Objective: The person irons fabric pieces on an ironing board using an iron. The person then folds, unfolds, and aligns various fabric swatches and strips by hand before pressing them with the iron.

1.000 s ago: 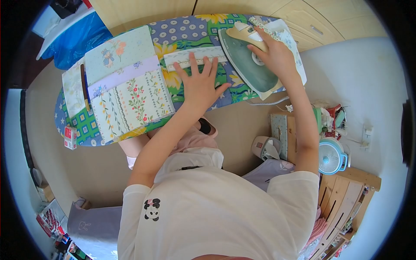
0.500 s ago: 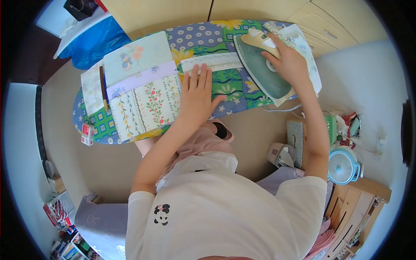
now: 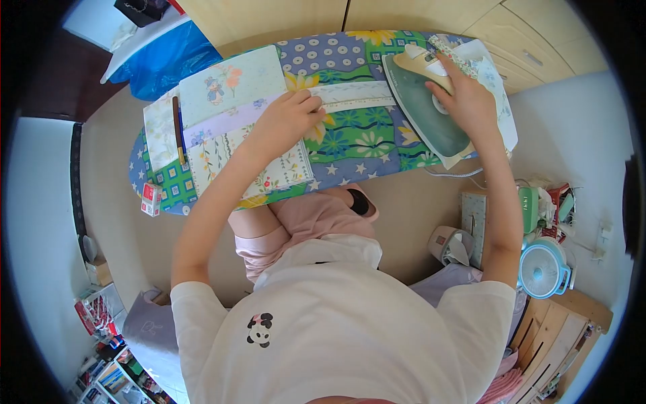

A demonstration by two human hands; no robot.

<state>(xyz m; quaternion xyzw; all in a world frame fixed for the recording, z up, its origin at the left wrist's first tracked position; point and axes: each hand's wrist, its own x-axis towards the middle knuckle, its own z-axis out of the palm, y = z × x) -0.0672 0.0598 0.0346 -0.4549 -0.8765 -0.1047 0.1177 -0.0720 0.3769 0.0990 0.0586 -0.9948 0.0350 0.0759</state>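
Note:
A narrow white fabric strip [image 3: 356,96] with a pale print lies across the patterned ironing board [image 3: 340,172]. At its left end my left hand [image 3: 291,116] is closed, fingers curled onto the strip; the fingertips are partly hidden. My right hand [image 3: 468,101] grips the handle of a cream and green iron [image 3: 431,108]. The iron sits at the right of the board, its edge at the strip's right end. Beneath my left wrist lie folded fabrics: one floral [image 3: 222,161], one lilac [image 3: 225,120] and one pale blue with a printed figure [image 3: 252,74].
A dark pen-like stick [image 3: 177,131] lies on cream fabric at the left. A small red and white box [image 3: 151,199] is at the board's near left edge. More pale fabric [image 3: 494,67] lies behind the iron, whose cord [image 3: 451,174] hangs near the front edge.
My left hand has gone from lying flat on the strip to curled fingers at its left end. The right hand stays on the iron. The whole view has shifted slightly.

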